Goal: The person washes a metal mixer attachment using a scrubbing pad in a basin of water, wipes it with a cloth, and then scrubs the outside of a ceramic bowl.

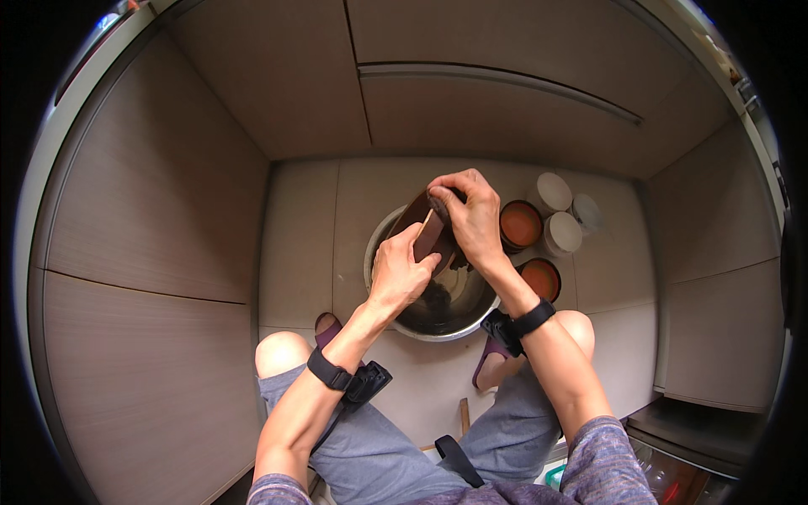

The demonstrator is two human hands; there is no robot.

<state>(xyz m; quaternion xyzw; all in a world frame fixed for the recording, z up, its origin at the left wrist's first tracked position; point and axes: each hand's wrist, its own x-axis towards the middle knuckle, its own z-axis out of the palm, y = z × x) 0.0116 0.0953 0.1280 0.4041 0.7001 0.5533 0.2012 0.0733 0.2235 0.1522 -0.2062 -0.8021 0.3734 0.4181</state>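
Note:
My left hand (401, 268) grips a brown, box-like container (429, 235) by its near wall and holds it tilted above a round metal basin (476, 329). At the container's upper rim, my right hand (473, 211) pinches a dark, fibrous clump (437, 207), perhaps a scouring pad. Another dark clump (437, 294) lies in the basin, where some liquid seems to stand. The container's far side is partly hidden by my hands.
Orange-lined dark bowls (521, 224) and several white cups or tubs (563, 233) stand on the tiled floor right of the basin. Another orange-lined bowl (541, 279) sits nearer. Cabinet fronts (505, 107) enclose the floor. My slippered feet flank the basin.

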